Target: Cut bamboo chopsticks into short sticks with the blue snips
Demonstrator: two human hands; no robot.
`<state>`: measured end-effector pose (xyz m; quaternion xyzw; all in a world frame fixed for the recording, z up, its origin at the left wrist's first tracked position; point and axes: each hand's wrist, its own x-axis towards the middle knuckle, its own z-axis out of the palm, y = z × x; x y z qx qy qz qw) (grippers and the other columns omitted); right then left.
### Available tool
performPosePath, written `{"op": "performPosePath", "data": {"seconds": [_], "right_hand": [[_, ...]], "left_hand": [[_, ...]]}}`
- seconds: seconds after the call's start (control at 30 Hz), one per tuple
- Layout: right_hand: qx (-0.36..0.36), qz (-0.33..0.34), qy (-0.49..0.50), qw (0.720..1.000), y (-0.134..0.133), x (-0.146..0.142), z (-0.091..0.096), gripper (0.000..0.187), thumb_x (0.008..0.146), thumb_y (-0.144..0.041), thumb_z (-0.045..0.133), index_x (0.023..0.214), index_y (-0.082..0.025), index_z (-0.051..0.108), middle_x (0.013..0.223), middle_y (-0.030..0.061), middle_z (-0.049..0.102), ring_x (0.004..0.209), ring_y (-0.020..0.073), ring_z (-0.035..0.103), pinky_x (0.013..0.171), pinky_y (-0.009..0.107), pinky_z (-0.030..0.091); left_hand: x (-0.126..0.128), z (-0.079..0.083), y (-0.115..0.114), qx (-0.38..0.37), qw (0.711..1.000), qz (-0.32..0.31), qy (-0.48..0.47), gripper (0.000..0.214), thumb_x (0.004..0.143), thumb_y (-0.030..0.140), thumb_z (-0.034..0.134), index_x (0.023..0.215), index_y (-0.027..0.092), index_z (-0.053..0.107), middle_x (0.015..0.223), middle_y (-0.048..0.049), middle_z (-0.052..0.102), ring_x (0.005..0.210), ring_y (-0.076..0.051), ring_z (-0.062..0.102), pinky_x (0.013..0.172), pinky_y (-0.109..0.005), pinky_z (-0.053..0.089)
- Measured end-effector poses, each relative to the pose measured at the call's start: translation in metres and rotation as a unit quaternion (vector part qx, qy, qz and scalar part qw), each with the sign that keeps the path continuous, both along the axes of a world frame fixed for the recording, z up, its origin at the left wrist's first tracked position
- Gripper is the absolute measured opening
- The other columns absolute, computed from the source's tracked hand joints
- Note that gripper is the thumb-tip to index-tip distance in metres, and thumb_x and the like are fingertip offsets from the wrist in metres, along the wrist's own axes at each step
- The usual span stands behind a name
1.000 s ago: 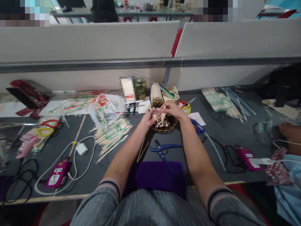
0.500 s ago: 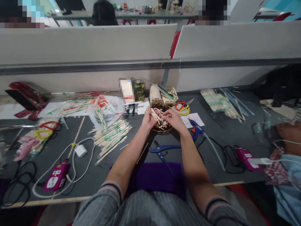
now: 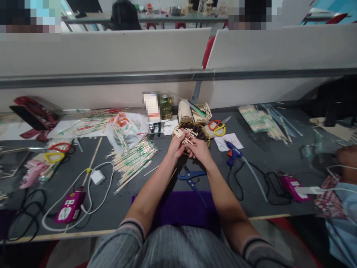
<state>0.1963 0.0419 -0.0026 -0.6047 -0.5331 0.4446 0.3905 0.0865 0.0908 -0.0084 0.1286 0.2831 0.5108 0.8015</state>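
Note:
My left hand (image 3: 175,147) and my right hand (image 3: 198,149) meet over the near edge of a small woven basket (image 3: 205,131) on the dark table. Together they hold a bundle of short wooden sticks (image 3: 186,137), fingers curled round it. The left hand cups the bundle from the left, while the right hand pinches it from below on the right. The basket's dark inside shows behind the sticks. Just under my wrists lies a blue cutter (image 3: 191,177).
A heap of wrapped chopsticks (image 3: 134,160) and a plastic bag (image 3: 124,128) lie left. A blue glue gun (image 3: 232,153), red-yellow scissors (image 3: 218,125), small wooden models (image 3: 195,111) and pink power units (image 3: 69,206) with cables surround them. Another person's hand (image 3: 347,156) rests far right.
Both hands drew back toward me with the stick bundle, off the basket's middle to its near edge. The basket's inside now shows with few sticks in it.

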Motion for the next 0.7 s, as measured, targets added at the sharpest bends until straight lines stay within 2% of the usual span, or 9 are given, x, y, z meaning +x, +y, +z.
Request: {"op": "performPosePath", "data": {"seconds": [0.13,0.2,0.27,0.33,0.43,0.5,0.57,0.63,0.7], "right_hand": [[-0.002,0.085,-0.008,0.996,-0.008,0.006,0.001,0.021,0.081,-0.038,0.061,0.081,-0.017,0.063,0.065,0.001,0.067,0.049,0.0126,0.065,0.038,0.017,0.047],[-0.01,0.102,-0.007,0.995,-0.011,0.008,0.001,0.026,0.086,-0.04,0.053,0.082,-0.017,0.063,0.07,0.0024,0.068,0.054,0.0132,0.067,0.04,0.018,0.048],[-0.013,0.105,-0.029,0.994,-0.012,0.006,0.002,0.032,0.091,-0.042,0.046,0.077,-0.017,0.062,0.066,0.002,0.067,0.051,0.0125,0.066,0.041,0.019,0.047],[-0.001,0.101,-0.093,0.99,-0.013,0.003,0.004,0.038,0.092,-0.044,0.045,0.068,-0.018,0.059,0.057,0.0001,0.064,0.043,0.011,0.061,0.043,0.02,0.045],[0.013,0.092,-0.178,0.98,-0.011,0.004,0.009,0.044,0.089,-0.048,0.051,0.056,-0.019,0.055,0.048,-0.0019,0.059,0.037,0.0094,0.054,0.047,0.02,0.043],[0.006,0.062,-0.159,0.985,-0.009,0.014,0.014,0.043,0.086,-0.05,0.054,0.057,-0.019,0.057,0.049,-0.0018,0.06,0.037,0.0099,0.054,0.046,0.021,0.041],[0.005,-0.003,-0.117,0.993,-0.005,0.031,0.017,0.037,0.085,-0.048,0.054,0.061,-0.02,0.058,0.054,-0.0012,0.062,0.039,0.0111,0.054,0.045,0.022,0.041],[0.016,-0.065,-0.116,0.991,0.002,0.049,0.017,0.031,0.084,-0.042,0.056,0.064,-0.019,0.058,0.056,-0.0008,0.062,0.041,0.012,0.055,0.046,0.022,0.041],[0.02,-0.064,-0.155,0.986,0.01,0.061,0.015,0.022,0.083,-0.034,0.057,0.067,-0.019,0.059,0.058,-0.0006,0.062,0.045,0.0128,0.057,0.05,0.023,0.042]], "left_hand": [[-0.003,-0.004,-0.001,-0.026,0.999,0.026,0.0,0.023,0.079,0.003,0.063,0.099,0.015,0.06,0.082,-0.0007,0.067,0.066,-0.009,0.063,0.083,-0.03,0.052],[-0.004,-0.004,-0.003,-0.021,0.999,0.031,-0.003,0.023,0.079,0.001,0.062,0.098,0.014,0.06,0.082,-0.0006,0.067,0.066,-0.008,0.062,0.087,-0.031,0.051],[-0.004,-0.003,-0.006,-0.006,1.0,0.023,-0.007,0.024,0.08,0.001,0.061,0.099,0.014,0.061,0.08,-0.0003,0.066,0.066,-0.008,0.062,0.089,-0.032,0.05],[-0.004,-0.002,-0.009,0.006,1.0,0.008,-0.005,0.023,0.08,0.001,0.061,0.099,0.014,0.061,0.078,-0.0003,0.066,0.067,-0.008,0.062,0.088,-0.031,0.051],[-0.007,-0.003,-0.013,0.001,1.0,-0.017,0.004,0.014,0.081,0.005,0.062,0.092,0.014,0.06,0.071,0.0014,0.063,0.061,-0.008,0.06,0.077,-0.026,0.053],[-0.016,-0.003,-0.012,-0.021,0.999,-0.022,0.01,0.006,0.084,0.011,0.062,0.086,0.015,0.058,0.065,0.003,0.058,0.056,-0.007,0.057,0.069,-0.024,0.052],[-0.028,-0.004,-0.01,-0.039,0.999,-0.016,0.007,0.008,0.089,0.017,0.058,0.081,0.015,0.055,0.061,0.0043,0.053,0.051,-0.006,0.052,0.059,-0.02,0.05],[-0.043,-0.003,-0.009,-0.044,0.999,-0.004,-0.008,0.016,0.092,0.02,0.053,0.077,0.015,0.052,0.055,0.006,0.044,0.042,-0.003,0.041,0.043,-0.012,0.038],[-0.055,-0.003,-0.009,-0.05,0.999,0.01,-0.011,0.02,0.093,0.023,0.052,0.075,0.015,0.05,0.052,0.0075,0.036,0.037,-0.002,0.03,0.033,-0.01,0.022]]}}
